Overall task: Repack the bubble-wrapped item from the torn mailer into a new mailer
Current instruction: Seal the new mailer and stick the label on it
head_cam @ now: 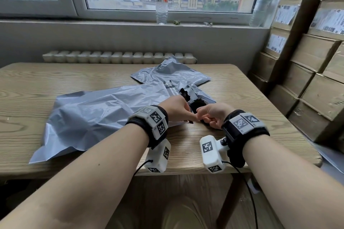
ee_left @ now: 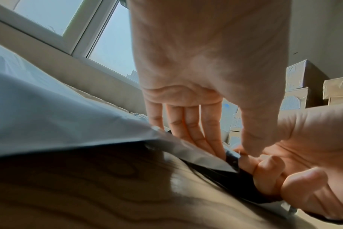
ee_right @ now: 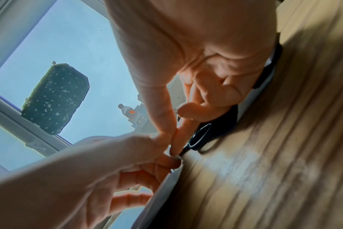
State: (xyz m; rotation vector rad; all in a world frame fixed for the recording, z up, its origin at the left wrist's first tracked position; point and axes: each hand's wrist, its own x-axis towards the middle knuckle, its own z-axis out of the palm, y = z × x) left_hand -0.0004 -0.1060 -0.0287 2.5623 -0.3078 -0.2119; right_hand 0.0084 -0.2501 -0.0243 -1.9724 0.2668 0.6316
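Both the left hand (head_cam: 176,107) and the right hand (head_cam: 214,115) pinch the ragged opening of the torn mailer (head_cam: 104,115) at the near middle of the table (head_cam: 37,80); the wrapped item is hidden, and pulling hard could rip the plastic further.

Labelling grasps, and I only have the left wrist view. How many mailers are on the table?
Observer: Two in the head view. A large grey mailer lies under the hands, and a smaller mailer lies beyond it, toward the window.
Operator: Where's the tear?
Observer: At the large grey mailer's right end. A ragged opening shows black inside, just beyond the left hand and right hand.
Operator: Right hand's grip?
Observer: In the right wrist view, its thumb and forefinger pinch the mailer's edge, tip to tip with the left hand's pinch.
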